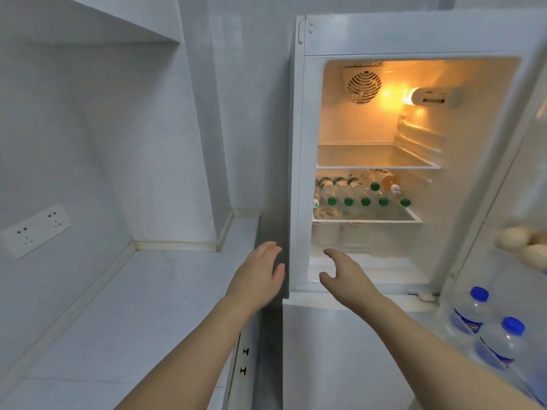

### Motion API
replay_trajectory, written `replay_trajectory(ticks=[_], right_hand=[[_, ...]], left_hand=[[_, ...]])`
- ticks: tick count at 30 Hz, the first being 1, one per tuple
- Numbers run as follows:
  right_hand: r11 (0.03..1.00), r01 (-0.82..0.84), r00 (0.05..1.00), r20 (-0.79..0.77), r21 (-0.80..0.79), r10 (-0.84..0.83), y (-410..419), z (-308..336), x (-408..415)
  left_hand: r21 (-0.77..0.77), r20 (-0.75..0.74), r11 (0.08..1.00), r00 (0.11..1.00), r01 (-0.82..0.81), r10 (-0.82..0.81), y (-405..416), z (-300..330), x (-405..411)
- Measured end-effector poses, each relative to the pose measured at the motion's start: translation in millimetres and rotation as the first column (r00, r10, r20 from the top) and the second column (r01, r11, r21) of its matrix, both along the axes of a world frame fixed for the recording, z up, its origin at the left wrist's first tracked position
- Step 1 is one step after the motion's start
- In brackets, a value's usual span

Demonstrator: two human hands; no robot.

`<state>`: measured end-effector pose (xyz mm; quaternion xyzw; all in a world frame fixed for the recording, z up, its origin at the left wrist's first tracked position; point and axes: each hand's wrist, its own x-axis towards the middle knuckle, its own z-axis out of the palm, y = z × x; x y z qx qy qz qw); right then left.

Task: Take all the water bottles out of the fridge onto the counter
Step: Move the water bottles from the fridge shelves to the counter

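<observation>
Fridge [299, 173] fills the right half of our view, its door [509, 220] swung open to the right and cut off by the frame edge, the lamp lit inside. To its left runs the pale table [142, 306], meeting a tiled wall that carries a socket plate [35, 230].

On the second glass shelf [367, 221] we see the green-capped water bottles [349, 192] lying on their sides in a row, caps toward us, with more stacked behind; how many lie at the back we cannot tell, and one with an orange label sits on top. Their labels are too small to read. In the door rack stand two blue-capped water bottles [485, 327], upright, with blue and red labels whose writing we cannot make out; the nearer one is partly cut off. Above them pale rounded things, blurred, sit in the door.

Our left hand [260, 276] hovers over the table edge, grip wide, fingers straight, holding nothing. Our right hand [343, 273] reaches toward the fridge opening, grip wide, fingers loosely spread, touching nothing.
</observation>
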<state>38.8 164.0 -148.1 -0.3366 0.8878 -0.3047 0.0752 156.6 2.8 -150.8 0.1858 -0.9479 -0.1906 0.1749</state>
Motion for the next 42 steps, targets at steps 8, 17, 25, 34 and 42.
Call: replay_trajectory(ticks=[8,17,25,34,42], right_hand=[[0.974,0.224,0.974,0.030,-0.034,-0.223,20.4,12.0,-108.4],[0.879,0.435,0.897,0.187,-0.197,-0.402,20.9,21.3,-239.8],[0.781,0.567,0.818,0.285,-0.260,-0.499,7.9,11.0,-375.7],[0.702,0.650,0.747,0.412,-0.290,-0.521,-8.0,-18.0,-487.3],[0.677,0.656,0.725,0.527,-0.334,-0.443,-27.6,-32.2,-522.2]], left_hand=[[0.162,0.012,0.960,0.972,0.230,-0.235,25.8,20.8,-127.7],[0.390,-0.065,0.898,0.979,0.202,-0.193,20.7,42.0,-272.6],[0.597,-0.034,0.798,0.996,0.086,-0.082,18.2,36.8,-412.2],[0.811,0.034,0.583,0.999,-0.051,0.040,32.1,-4.5,-528.0],[0.883,0.121,0.443,0.987,-0.154,0.104,32.9,-9.8,-580.2]])
